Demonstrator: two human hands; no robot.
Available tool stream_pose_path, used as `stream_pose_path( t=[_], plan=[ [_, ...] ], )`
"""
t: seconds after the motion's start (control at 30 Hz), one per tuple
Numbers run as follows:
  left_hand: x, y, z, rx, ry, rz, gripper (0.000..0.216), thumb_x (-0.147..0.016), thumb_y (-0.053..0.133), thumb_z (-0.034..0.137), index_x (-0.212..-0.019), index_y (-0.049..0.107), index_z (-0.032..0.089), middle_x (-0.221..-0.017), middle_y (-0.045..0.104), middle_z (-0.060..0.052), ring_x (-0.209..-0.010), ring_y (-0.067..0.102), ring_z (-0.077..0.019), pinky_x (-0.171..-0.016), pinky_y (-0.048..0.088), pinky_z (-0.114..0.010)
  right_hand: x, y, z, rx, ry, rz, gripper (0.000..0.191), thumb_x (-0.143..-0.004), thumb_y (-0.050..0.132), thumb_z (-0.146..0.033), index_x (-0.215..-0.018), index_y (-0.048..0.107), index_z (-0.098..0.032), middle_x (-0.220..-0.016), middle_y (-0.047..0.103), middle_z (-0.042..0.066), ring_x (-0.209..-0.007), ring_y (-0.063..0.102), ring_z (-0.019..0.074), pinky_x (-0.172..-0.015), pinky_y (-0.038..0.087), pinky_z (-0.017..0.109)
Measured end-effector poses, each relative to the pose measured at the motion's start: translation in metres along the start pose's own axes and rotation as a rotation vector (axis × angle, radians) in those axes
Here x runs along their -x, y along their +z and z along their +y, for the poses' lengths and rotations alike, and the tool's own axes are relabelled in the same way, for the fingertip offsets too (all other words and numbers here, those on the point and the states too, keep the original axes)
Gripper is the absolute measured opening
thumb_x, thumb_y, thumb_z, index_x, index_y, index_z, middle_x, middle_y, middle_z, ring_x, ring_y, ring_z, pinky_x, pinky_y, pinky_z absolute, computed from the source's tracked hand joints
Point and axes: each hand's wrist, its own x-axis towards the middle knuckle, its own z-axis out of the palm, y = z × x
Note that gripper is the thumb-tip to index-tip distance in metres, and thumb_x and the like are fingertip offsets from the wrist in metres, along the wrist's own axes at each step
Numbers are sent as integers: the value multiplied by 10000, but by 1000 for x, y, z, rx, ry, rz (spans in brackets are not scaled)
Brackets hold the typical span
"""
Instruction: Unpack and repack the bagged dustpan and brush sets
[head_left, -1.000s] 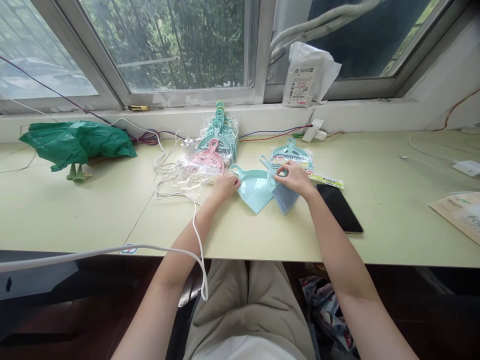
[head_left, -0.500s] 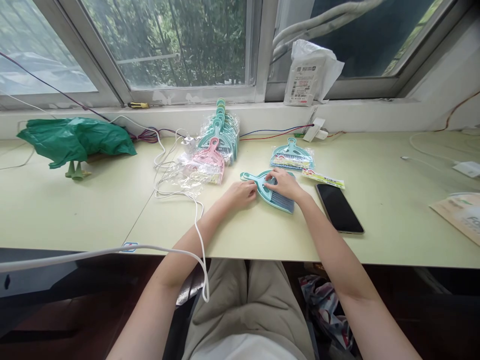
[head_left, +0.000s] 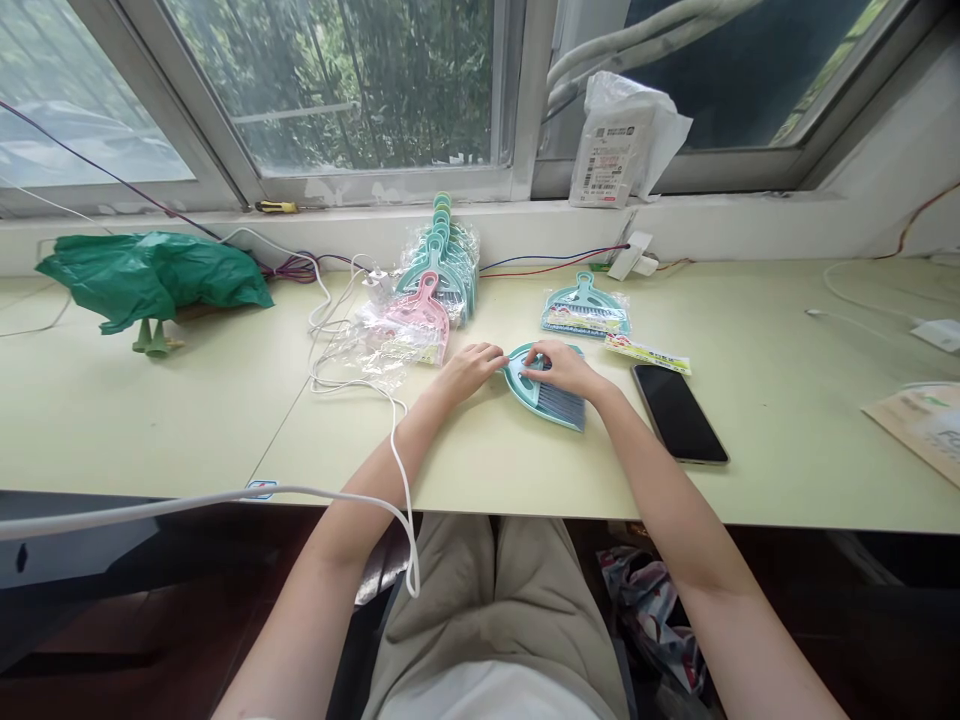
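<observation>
Window (head_left: pixel 337 90): set beyond both hands, with foliage seen through its glass
Table (head_left: pixel 465 460): spread under and around both hands, its top pale yellow-green
Left hand (head_left: pixel 471 368): laid over the dustpan's handle end, fingers bent and kept close together; the handle is mostly covered, so whether it is gripped cannot be told
Right hand (head_left: pixel 559 367): half curled, with thumb and forefinger arched apart and their tips set on the brush; whether it is pinched or only pressed cannot be told
Dustpan (head_left: pixel 517 393): teal, laid on the table between the hands, its wide end pointed toward the near side of the right hand
Brush (head_left: pixel 562 405): rested in the dustpan, its grey-blue bristles left uncovered just below the right hand
Wrapped teal set (head_left: pixel 585 303): placed beyond the right hand, with a printed band too small to be read
Card strip (head_left: pixel 648 354): laid just right of the right hand, its yellow-green print unreadable
Phone (head_left: pixel 681 414): placed right of the right hand, its screen dark
White packet (head_left: pixel 604 160): stood on the sill beyond the right hand, marked with a barcode and red print, too small to be read
Pink set (head_left: pixel 429 312): wrapped in clear plastic, placed beyond the left hand
</observation>
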Motion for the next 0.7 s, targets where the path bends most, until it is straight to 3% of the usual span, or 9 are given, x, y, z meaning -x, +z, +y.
stream_pose_path(
  t=[0.33, 0.5, 0.7],
  plan=[
    [0, -2, 8, -18, -2, -104, 323, -915, 405, 79, -1168, 591, 153, -1161, 630, -127, -993, 621, -186, -796, 449, -295, -1, 0, 9, -121, 10, -16, 261, -737, 669, -463, -770, 668, -204, -841, 678, 20, -755, 539, 166, -709, 409, 294],
    [-1, -3, 13, -117, 14, -184, 353, -904, 360, 36, -1170, 578, 116, -1129, 644, -133, -875, 657, -173, -707, 441, -281, 0, -3, 8, -170, 18, -44, 259, -734, 675, -456, -781, 679, -201, -862, 700, 24, -789, 577, 172, -729, 425, 298],
    [0, -1, 14, -150, 29, -164, 346, -895, 379, 34, -1164, 582, 113, -1126, 651, -128, -869, 664, -174, -684, 444, -282, 1, -5, 5, -113, 24, -61, 230, -749, 671, -429, -808, 694, -208, -886, 714, 23, -819, 600, 181, -737, 432, 296]
  ],
)
